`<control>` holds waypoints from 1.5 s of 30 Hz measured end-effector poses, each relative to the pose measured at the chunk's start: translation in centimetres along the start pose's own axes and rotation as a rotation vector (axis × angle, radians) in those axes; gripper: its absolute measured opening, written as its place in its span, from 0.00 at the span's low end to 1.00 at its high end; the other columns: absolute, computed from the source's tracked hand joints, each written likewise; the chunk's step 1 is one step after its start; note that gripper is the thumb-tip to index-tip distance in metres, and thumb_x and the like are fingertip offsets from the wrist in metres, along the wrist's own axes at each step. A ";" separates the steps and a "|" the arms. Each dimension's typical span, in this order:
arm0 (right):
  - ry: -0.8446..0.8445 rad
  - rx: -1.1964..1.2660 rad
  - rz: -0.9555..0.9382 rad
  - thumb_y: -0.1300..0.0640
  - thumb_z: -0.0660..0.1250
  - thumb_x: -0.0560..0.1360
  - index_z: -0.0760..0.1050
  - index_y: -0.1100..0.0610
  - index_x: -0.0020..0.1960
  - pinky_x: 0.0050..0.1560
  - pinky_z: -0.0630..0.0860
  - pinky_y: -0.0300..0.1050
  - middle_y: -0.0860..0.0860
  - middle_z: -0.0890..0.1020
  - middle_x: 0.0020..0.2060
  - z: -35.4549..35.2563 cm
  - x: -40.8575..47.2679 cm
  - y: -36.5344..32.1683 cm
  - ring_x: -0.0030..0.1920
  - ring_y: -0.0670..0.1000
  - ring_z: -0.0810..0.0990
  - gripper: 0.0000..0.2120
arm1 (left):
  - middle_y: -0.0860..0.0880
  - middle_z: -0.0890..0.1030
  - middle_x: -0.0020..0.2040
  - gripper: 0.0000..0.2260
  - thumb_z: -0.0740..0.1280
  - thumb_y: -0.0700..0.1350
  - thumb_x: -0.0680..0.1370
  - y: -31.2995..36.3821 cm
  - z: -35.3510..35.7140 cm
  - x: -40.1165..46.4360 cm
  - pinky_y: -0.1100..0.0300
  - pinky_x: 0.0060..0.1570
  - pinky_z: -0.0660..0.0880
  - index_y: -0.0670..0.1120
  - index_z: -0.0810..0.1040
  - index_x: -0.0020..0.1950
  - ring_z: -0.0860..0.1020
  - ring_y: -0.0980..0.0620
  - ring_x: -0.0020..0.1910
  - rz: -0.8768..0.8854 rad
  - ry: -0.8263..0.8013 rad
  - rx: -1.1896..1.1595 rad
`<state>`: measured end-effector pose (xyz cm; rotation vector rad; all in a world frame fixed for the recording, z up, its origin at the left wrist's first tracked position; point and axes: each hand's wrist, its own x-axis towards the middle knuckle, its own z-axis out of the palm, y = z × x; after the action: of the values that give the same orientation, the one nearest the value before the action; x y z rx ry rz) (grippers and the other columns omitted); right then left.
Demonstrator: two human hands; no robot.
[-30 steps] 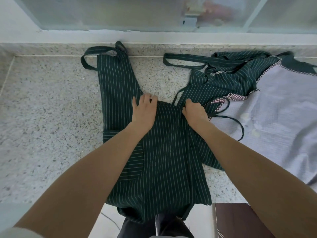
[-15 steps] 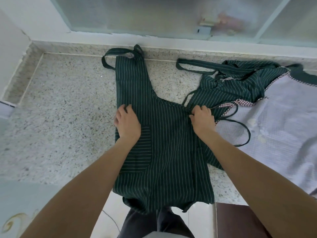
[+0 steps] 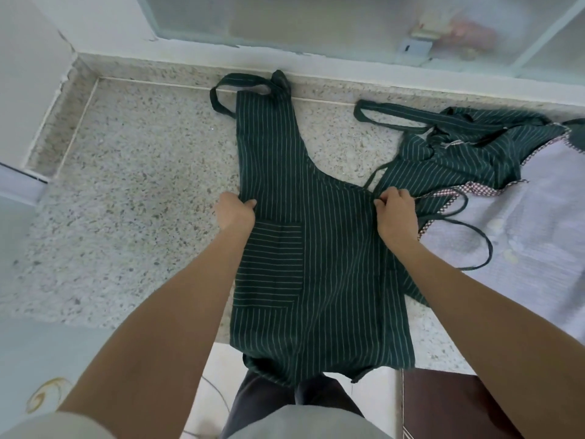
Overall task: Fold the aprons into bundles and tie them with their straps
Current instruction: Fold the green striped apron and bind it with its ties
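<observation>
Lengthwise folding judged under way: apron (image 3: 319, 248) pinched at its side edges by left hand (image 3: 235, 211) and right hand (image 3: 395, 213). Next, one edge probably to be carried across.

no readable text, label, brand, number or sign anywhere in view

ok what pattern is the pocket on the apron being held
Dark green with thin pale stripes running crosswise on the pocket, unlike the apron; head view.

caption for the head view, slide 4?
Left hand and right hand grip a green striped apron on a speckled counter.
</observation>
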<state>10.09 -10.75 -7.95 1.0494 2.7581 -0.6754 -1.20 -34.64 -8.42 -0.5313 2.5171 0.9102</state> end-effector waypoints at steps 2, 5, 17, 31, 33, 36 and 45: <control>-0.004 0.017 -0.035 0.58 0.56 0.81 0.71 0.63 0.55 0.55 0.69 0.54 0.60 0.72 0.57 0.1 -0.1 -0.2 0.60 0.59 0.69 0.09 | 0.37 0.77 0.60 0.21 0.69 0.46 0.76 0.3 -0.4 0.6 0.52 0.56 0.74 0.35 0.73 0.64 0.76 0.40 0.58 0.017 0.005 0.016; -0.043 -0.005 -0.056 0.59 0.56 0.81 0.70 0.63 0.53 0.49 0.68 0.52 0.61 0.74 0.52 -0.2 0.4 -0.4 0.54 0.60 0.72 0.08 | 0.39 0.78 0.59 0.19 0.70 0.44 0.75 0.8 -1.1 1.6 0.56 0.53 0.72 0.36 0.73 0.63 0.76 0.43 0.57 0.044 0.042 -0.008; 0.027 -0.338 -0.089 0.68 0.62 0.74 0.67 0.60 0.63 0.59 0.69 0.55 0.59 0.72 0.59 0.3 1.7 -3.6 0.61 0.60 0.69 0.17 | 0.43 0.77 0.55 0.19 0.57 0.53 0.81 1.0 -0.7 2.4 0.51 0.49 0.74 0.40 0.71 0.63 0.75 0.45 0.50 0.092 0.032 -0.002; -0.270 -0.130 -0.104 0.55 0.64 0.78 0.74 0.61 0.55 0.52 0.71 0.48 0.60 0.75 0.56 3.9 4.8 -10.2 0.59 0.60 0.72 0.10 | 0.43 0.77 0.60 0.15 0.55 0.37 0.81 2.5 -3.2 5.8 0.54 0.60 0.72 0.41 0.70 0.68 0.76 0.46 0.58 0.262 -0.120 -0.293; -0.222 -0.154 -0.085 0.57 0.64 0.78 0.72 0.61 0.56 0.51 0.69 0.49 0.60 0.72 0.57 4.2 4.1 -10.5 0.59 0.60 0.70 0.09 | 0.43 0.73 0.64 0.21 0.52 0.32 0.80 2.3 -3.3 6.0 0.55 0.60 0.71 0.45 0.65 0.72 0.73 0.46 0.60 0.247 -0.122 -0.296; -0.036 -0.188 -0.144 0.67 0.63 0.76 0.64 0.61 0.64 0.53 0.67 0.45 0.61 0.67 0.59 4.7 2.2 -10.8 0.59 0.58 0.66 0.18 | 0.42 0.68 0.66 0.26 0.51 0.30 0.78 2.1 -3.4 6.2 0.53 0.60 0.70 0.49 0.61 0.73 0.71 0.42 0.61 0.307 -0.111 -0.194; -0.025 -0.068 -0.304 0.58 0.61 0.79 0.64 0.58 0.69 0.66 0.65 0.49 0.56 0.66 0.65 4.6 -5.5 -6.7 0.67 0.57 0.62 0.20 | 0.48 0.45 0.78 0.31 0.64 0.54 0.77 -0.8 -2.6 -0.6 0.48 0.73 0.49 0.52 0.56 0.76 0.47 0.46 0.76 0.887 -0.152 0.642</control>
<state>9.63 -20.50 -8.19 0.6096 2.9238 -0.6181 -1.01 -36.80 -6.71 0.8687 2.6665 0.2926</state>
